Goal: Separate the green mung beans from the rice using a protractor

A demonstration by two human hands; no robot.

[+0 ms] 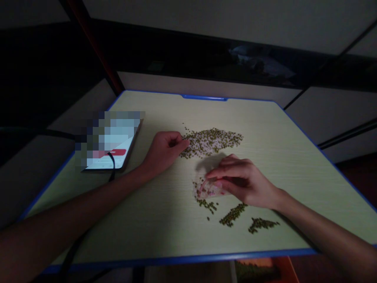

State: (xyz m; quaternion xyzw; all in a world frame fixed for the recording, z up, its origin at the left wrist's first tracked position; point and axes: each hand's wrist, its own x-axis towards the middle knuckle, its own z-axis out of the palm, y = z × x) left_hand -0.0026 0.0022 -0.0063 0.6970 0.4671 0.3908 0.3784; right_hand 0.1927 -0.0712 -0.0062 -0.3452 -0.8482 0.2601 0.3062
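A mixed pile of small green beans and white grains [210, 142], like mung beans and rice, lies mid-table. At its left edge rests my left hand [165, 151], closed, thumb against curled fingers; whatever it pinches is hidden. My right hand [247, 181] hovers palm-down over a smaller patch of whitish grains and beans [198, 190], thumb and forefinger drawn together. A pinkish tint and a thin pink curved shape show under its fingertips, too unclear to name. Nearer me lie small groups of green beans [232, 215], another bean cluster [262, 224] among them.
On the left of the blue-edged table [165, 232] lies a lit tablet [118, 157], partly pixelated, with a dark cable [112, 165] crossing it. A blue handle [204, 97] sits at the far edge. Below the near edge shows an orange container [290, 269]. Pale cabinet panels stand behind.
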